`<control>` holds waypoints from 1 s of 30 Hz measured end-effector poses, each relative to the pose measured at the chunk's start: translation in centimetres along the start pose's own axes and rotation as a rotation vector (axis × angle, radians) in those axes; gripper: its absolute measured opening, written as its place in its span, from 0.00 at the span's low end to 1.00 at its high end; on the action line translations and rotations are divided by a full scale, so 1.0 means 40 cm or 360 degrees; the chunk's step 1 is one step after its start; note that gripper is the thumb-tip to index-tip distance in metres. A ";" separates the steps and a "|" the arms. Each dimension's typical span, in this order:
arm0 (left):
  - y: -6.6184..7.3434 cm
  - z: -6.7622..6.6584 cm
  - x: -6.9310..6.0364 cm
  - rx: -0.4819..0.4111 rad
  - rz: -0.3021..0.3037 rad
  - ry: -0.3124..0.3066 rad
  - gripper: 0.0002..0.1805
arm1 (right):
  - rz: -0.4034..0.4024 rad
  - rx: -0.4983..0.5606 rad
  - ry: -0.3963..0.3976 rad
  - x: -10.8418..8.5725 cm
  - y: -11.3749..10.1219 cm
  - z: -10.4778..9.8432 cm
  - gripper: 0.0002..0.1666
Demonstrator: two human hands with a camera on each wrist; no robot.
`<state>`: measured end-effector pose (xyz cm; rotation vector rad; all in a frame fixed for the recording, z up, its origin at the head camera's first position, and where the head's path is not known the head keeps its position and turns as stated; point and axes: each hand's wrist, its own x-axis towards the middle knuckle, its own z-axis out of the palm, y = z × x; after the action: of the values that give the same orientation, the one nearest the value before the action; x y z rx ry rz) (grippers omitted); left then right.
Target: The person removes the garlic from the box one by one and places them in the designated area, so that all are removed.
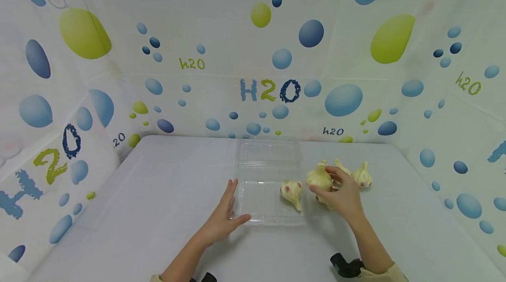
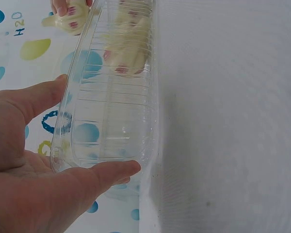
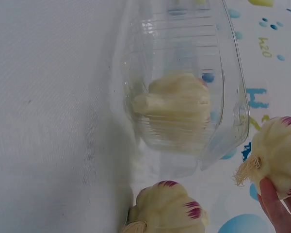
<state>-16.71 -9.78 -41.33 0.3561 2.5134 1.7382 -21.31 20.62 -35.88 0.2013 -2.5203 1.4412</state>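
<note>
A clear plastic clamshell container [image 1: 257, 205] lies with its lid [image 1: 269, 152] folded back, away from me. Inside its tray, at the right end, is one garlic bulb [image 1: 291, 192], its neck toward me. My left hand [image 1: 219, 225] spreads along the tray's left end, fingers and thumb straight and touching its side. Just beyond the right rim my right hand [image 1: 345, 196] holds a second garlic bulb [image 1: 318, 178] between thumb and fingers, raised above the table; its roots and purple streaks show in the right wrist view. Below it sits another bulb [image 3: 167, 208], partly hidden from the head camera.
More garlic bulbs stand on the table behind the right hand, one at the far right [image 1: 362, 175] and one partly covered by the fingers [image 1: 341, 166]. The white tabletop [image 1: 158, 194] ends at a back and side curtain [image 1: 221, 66] printed with drops.
</note>
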 end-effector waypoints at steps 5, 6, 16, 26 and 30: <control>0.001 0.000 0.002 0.0017 0.0002 0.0005 0.52 | -0.0007 -0.0005 0.0019 0.000 0.010 -0.017 0.35; 0.002 0.000 0.002 0.0016 0.0001 0.0004 0.52 | -0.0009 -0.0014 0.0030 0.000 0.012 -0.020 0.35; 0.001 0.001 0.001 0.0026 -0.0003 0.0012 0.52 | -0.0007 -0.0149 0.0122 0.000 0.035 -0.043 0.36; 0.002 0.001 0.000 0.0025 -0.0013 0.0010 0.52 | -0.0058 -0.0183 0.0217 -0.001 0.057 -0.065 0.35; 0.006 0.000 -0.001 0.0008 -0.0002 0.0009 0.52 | -0.0118 -0.0188 0.0269 0.006 0.084 -0.072 0.36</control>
<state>-16.62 -9.71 -41.10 0.3501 2.5213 1.7353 -21.93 24.80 -37.20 0.1440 -2.4244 1.2233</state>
